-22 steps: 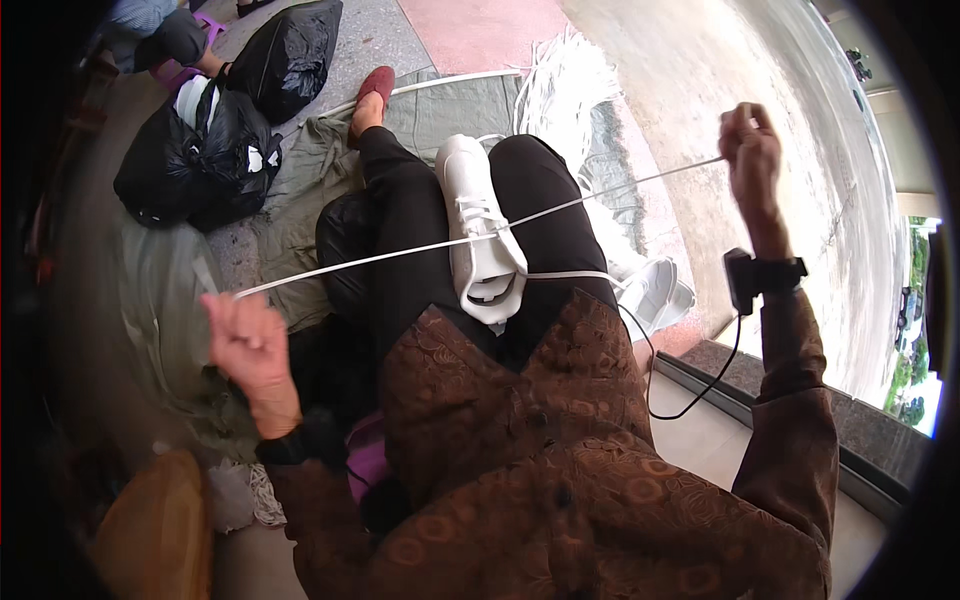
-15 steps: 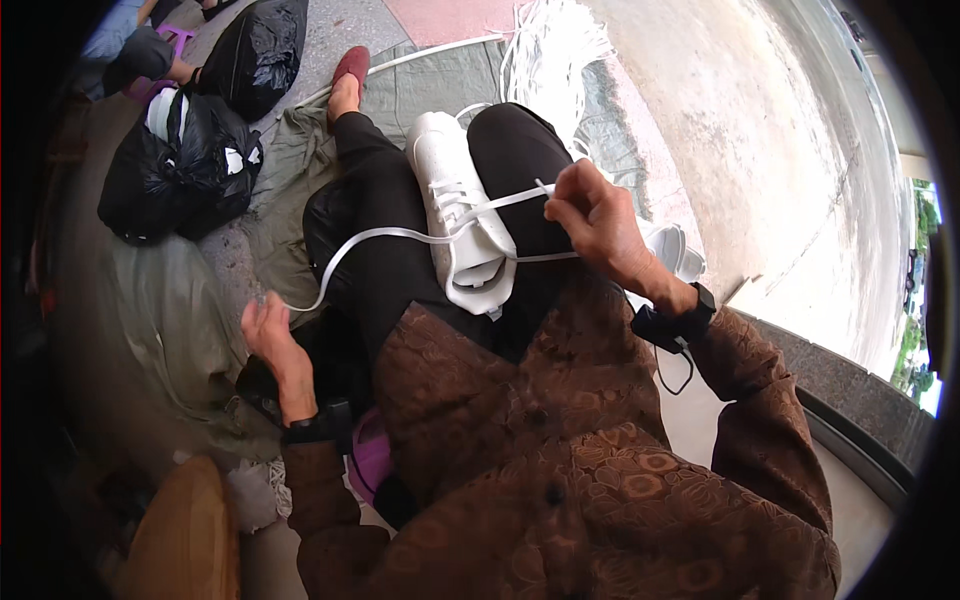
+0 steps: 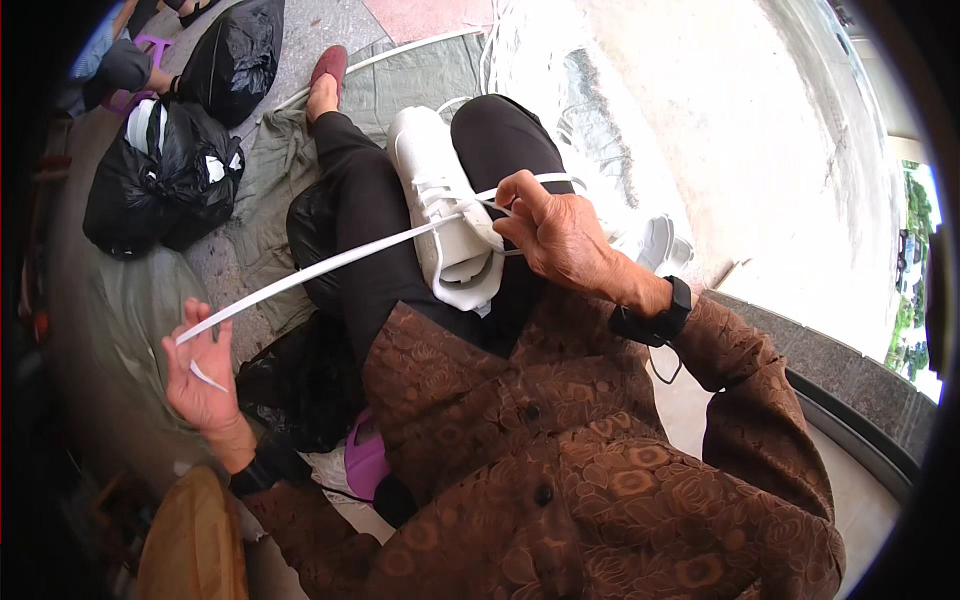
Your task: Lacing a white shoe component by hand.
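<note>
A: Where's the shoe?

B: White sneaker [image 3: 447,205], centre-upper frame, lying on the person's lap between the black-trousered legs [image 3: 365,200], toe pointing toward top of frame.

A: Hands?

B: Right hand [image 3: 556,237] just right of centre, at the sneaker's throat, fingers [image 3: 520,192] pinched on the white lace [image 3: 320,270] right by the eyelets. Left hand [image 3: 203,368] lower left, well apart from the shoe. Its fingers curl round the lace's far end; short tail pokes out across the palm. Lace runs taut, diagonal, from lower left up to the shoe.

A: How far along, by the look of it?

B: Judgement only: mid-lacing. A couple of crossings seem to sit over the tongue nearer the toe; a thin loop arcs off to the right of the right hand. Long free length still out on the left side, so prob. more eyelets to go. No knot or bow visible. Exact eyelet count: too small to tell.

A: Surroundings?

B: Black plastic bags [image 3: 160,180] upper left on a grey-green ground sheet [image 3: 270,170]. Another white shoe [image 3: 655,243] partly visible right of the right hand, on pale ground. Black wristband [image 3: 655,318] on right wrist. Purple item [image 3: 365,460] under the brown patterned shirt hem [image 3: 520,420], kind unclear.
</note>
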`<state>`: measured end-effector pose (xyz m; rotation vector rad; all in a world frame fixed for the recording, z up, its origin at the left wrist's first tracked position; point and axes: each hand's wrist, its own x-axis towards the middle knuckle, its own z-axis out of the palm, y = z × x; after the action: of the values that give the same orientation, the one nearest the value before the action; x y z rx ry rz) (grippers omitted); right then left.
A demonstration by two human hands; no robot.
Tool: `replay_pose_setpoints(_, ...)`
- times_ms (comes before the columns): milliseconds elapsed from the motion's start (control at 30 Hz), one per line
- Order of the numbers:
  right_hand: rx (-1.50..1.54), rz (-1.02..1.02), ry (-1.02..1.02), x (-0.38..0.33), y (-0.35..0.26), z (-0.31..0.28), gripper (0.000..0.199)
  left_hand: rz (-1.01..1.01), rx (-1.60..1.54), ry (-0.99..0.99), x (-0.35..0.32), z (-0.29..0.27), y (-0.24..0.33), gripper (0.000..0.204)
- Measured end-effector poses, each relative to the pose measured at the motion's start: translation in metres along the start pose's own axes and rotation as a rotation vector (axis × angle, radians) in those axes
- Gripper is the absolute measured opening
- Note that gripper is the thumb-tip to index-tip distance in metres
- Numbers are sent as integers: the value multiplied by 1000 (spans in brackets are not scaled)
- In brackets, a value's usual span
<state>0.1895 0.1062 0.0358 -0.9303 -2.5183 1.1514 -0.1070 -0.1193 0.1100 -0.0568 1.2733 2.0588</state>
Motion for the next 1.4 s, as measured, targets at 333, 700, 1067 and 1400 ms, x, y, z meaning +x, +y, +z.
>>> replay_pose_setpoints(333, 91, 205, -95, 18, -6, -6, 17, 34, 212, -88, 32, -98, -48, 16)
replay_pose_setpoints(700, -60, 282, -159, 43, 6, 0, 17, 33, 784, -372, -1, 38, -159, 9)
replay_pose_setpoints(1067, 163, 309, -331, 60, 6, 1, 18, -10, 757, -371, 4, 53, -165, 11)
replay_pose_setpoints(1400, 118, 175, -295, 48, 10, 12, 17, 651, 1144, -519, 6, 62, -183, 19)
